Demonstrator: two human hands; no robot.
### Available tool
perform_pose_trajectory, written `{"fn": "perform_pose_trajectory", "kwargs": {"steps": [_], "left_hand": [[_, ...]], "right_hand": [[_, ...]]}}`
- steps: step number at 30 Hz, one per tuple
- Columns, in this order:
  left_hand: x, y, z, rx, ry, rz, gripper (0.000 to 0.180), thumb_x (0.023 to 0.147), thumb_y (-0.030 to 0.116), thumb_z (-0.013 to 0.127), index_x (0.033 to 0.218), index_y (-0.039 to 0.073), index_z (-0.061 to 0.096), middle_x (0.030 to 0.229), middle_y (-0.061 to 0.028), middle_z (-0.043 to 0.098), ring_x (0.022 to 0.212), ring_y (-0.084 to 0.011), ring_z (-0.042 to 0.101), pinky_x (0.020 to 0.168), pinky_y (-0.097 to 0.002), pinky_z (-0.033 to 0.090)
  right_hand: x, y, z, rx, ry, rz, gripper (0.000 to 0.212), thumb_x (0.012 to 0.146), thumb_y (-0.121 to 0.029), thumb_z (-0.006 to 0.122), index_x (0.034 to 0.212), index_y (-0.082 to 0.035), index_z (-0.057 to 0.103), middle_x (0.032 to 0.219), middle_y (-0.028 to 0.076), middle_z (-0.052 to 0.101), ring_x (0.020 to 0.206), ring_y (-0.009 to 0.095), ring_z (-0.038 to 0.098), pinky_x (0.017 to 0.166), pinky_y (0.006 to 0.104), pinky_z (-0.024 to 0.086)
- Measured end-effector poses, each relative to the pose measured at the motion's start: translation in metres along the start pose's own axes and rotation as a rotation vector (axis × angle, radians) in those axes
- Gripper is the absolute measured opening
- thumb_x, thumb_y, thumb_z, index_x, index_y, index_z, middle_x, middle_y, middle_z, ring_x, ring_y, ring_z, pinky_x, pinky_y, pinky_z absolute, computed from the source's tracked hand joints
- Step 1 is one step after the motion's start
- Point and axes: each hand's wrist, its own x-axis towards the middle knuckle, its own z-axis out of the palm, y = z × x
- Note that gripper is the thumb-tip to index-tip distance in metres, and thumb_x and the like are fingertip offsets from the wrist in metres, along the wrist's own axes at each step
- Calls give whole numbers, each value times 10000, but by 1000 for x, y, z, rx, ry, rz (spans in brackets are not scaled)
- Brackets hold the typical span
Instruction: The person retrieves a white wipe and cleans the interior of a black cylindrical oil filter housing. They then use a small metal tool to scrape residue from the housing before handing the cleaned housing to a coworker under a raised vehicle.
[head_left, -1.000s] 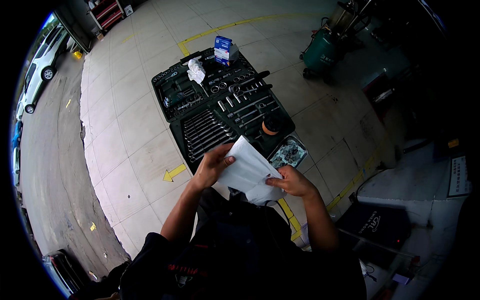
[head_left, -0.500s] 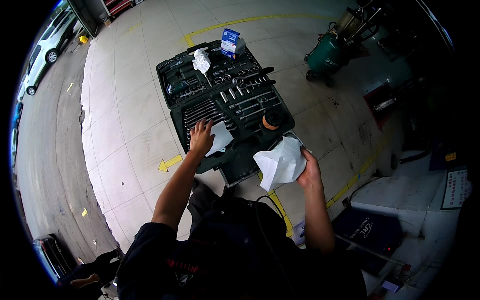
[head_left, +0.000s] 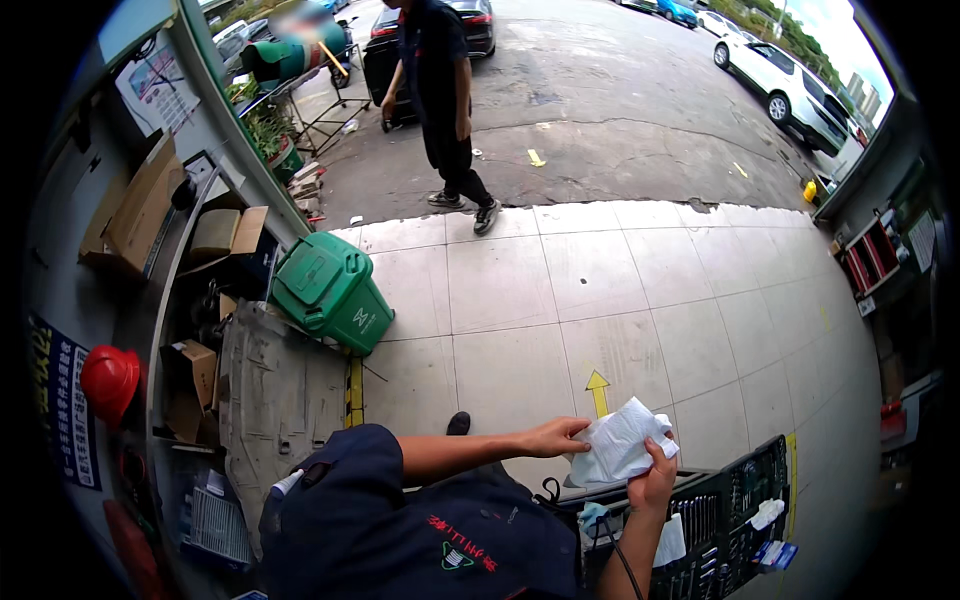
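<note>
A crumpled white paper towel is held up in front of me, between my two hands. My left hand pinches its left edge with thumb and fingers. My right hand grips the right side, the thumb lying on top. Below my right hand is the open socket and wrench case, dark green. A flat white sheet lies on the case beside the row of wrenches. A wadded white tissue and a blue-and-white box are at its right part.
A green wheeled bin stands ahead to the left, near shelving with cardboard boxes and a red helmet. Another person walks by the doorway. Yellow floor arrow lies ahead; a white car is parked outside.
My view has swung left toward the doorway. My left hand has left the wrench case and now grips the paper towel with my right, which has carried it along.
</note>
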Motion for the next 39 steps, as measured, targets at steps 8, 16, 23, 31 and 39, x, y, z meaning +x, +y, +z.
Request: {"fn": "perform_pose_trajectory", "kwargs": {"steps": [8,16,23,31,39], "left_hand": [[-178,14,-175,103,772,-119,267,1056,193,637,1264,27,651,1106,-146,757,1030,-248,707,919,-404,549],[-312,43,-304,307,1224,-112,255,1019,185,634,1218,28,663,1064,-233,765,980,-405,752,856,-472,566],[-363,74,-389,191,1376,17,235,1016,96,686,1212,-32,698,1079,-156,765,991,-192,733,874,-344,569],[-427,156,-524,348,1417,-225,295,1033,210,727,1212,-24,737,1082,-108,768,958,-147,731,841,-321,583],[-574,275,-672,765,2329,-356,292,991,238,777,1149,-2,725,932,-82,735,818,-157,685,755,-311,566]], "right_hand": [[110,145,190,-464,-468,100,342,997,10,691,1323,14,589,1182,93,701,1074,178,673,984,329,537],[155,289,361,-1746,-848,-445,660,984,-238,760,1510,72,509,1388,275,638,1279,418,640,1059,483,529],[125,383,504,-858,-1508,368,904,991,-248,801,1714,-136,271,1633,224,467,1445,359,542,1076,471,552],[196,519,639,-554,-1603,622,520,1057,-36,678,1546,-10,502,1319,106,708,1177,161,682,1010,331,551],[330,574,769,-602,-1543,794,526,1044,7,658,1536,46,478,1236,114,735,1089,150,705,935,316,571]]}}
